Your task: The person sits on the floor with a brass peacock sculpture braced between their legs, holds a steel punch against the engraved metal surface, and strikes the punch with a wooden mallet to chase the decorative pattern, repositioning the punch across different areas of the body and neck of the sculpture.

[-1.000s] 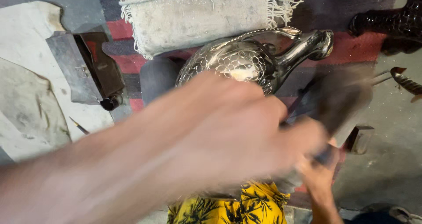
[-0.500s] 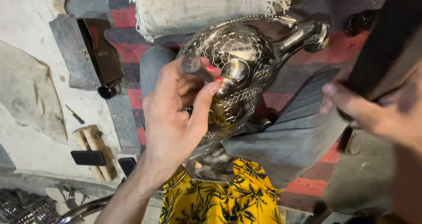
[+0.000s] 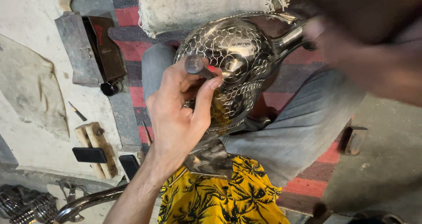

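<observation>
Your left hand [image 3: 180,114] reaches up from the lower edge, fingers clamped on a short metal punch [image 3: 198,66] pressed against the engraved silver jug [image 3: 233,65], which lies across your lap over the grey trousers [image 3: 303,127]. Your right hand [image 3: 351,52] is a raised blur at the upper right; its fingers cannot be read.

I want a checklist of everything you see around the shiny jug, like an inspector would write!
Surface: striped red and grey rug over a pale floor.
Job's things: engraved metal jug resting on the person's lap; small metal punch set against it.
Clutter: open metal box, wooden block, fringed cloth, yellow patterned cloth.
Hands: left hand pinches the punch; right hand blurred near the spout, grip unclear.
Cables: nothing seen.
Surroundings: metal parts lie at bottom left.
</observation>
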### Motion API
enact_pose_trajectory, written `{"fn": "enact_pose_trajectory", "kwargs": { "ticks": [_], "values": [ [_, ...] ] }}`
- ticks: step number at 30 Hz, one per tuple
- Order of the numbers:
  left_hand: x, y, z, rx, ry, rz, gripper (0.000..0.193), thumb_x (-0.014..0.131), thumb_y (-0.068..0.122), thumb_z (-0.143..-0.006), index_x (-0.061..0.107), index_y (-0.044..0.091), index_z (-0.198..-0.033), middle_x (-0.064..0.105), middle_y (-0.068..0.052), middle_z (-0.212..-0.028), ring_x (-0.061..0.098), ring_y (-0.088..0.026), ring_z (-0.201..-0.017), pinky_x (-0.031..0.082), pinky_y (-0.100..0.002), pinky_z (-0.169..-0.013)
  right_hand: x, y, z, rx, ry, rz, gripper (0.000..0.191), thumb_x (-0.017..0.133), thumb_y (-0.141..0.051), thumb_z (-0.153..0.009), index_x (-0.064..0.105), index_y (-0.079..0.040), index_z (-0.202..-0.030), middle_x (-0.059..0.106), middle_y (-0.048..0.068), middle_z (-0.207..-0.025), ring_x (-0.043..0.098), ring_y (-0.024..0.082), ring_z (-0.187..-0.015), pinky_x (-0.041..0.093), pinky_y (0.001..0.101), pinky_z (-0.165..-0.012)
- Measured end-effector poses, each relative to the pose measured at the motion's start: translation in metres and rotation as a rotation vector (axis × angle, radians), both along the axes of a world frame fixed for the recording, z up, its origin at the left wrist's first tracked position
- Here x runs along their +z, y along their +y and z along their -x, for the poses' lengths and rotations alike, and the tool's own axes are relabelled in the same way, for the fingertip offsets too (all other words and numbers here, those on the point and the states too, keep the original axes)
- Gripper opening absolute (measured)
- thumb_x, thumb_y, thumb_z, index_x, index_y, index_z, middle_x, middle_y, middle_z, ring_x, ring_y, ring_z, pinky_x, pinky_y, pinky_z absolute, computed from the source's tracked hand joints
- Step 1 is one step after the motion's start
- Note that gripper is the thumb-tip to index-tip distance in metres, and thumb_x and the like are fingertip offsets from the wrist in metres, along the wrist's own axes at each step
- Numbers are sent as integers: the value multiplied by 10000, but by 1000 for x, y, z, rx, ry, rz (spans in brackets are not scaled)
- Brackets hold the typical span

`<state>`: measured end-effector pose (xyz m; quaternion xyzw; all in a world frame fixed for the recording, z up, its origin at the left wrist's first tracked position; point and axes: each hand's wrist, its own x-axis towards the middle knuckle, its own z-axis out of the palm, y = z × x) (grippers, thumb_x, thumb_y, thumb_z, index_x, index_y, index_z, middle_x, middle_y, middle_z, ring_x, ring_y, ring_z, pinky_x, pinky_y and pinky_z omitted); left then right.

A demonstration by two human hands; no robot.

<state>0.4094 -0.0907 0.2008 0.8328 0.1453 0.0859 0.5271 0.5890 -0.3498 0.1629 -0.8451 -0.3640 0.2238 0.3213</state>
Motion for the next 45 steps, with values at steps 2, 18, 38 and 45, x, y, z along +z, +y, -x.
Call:
{"fn": "enact_pose_trajectory", "kwargs": {
  "ticks": [2, 18, 38, 45],
  "values": [
    [1, -1, 0, -16, -7, -107, 283, 740, -28, -1026, 572, -2, -1253, 772, -114, -1114, 786, -143, -1003, 659, -278, -897, 2, 0, 1, -13, 0, -5, 118, 768, -65, -918, 656, -40, -949, 672, 74, -832, 663, 152, -762, 559, 295, -730],
    [19, 15, -19, -325, 30, -238, 314, 742, 70, -1032, 600, 41, -1310, 738, -143, -1222, 783, -264, -1068, 630, -333, -871, 6, -12, 19, -121, 71, -57, 144, 756, -69, -993, 615, -40, -977, 645, 53, -802, 632, 128, -701, 535, 273, -664],
    [38, 23, -62, -831, 152, -286, 403, 701, 89, -964, 613, 78, -1357, 729, -215, -1060, 701, -426, -878, 562, -484, -732, -12, -48, 105, -507, 247, -216, 158, 742, -24, -1023, 633, -28, -909, 601, 46, -681, 576, 138, -564, 460, 273, -563],
    [29, 18, -79, -1004, 152, -296, 427, 676, 8, -894, 645, 100, -1310, 719, -227, -894, 722, -393, -791, 547, -498, -691, -31, -22, 160, -801, 339, -447, 177, 745, -14, -954, 589, -15, -1037, 622, -5, -827, 585, 108, -678, 499, 269, -638]
  ]
}}
